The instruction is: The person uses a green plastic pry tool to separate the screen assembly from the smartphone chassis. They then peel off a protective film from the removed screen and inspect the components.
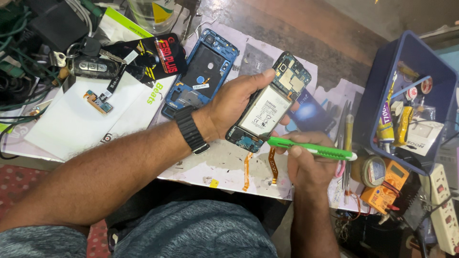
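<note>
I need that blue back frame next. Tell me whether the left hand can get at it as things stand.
Probably not at once: the left hand is full, gripping the opened phone. The blue back frame lies uncovered on the paper right beside that wrist, so the way looks free once the phone is put down.

My left hand (234, 102) grips a phone (270, 102) with a glossy white battery and matt circuit board. My right hand (306, 162) holds a smooth green plastic cutter (311, 149). Below lies worn, stained paper (224, 165).
</note>
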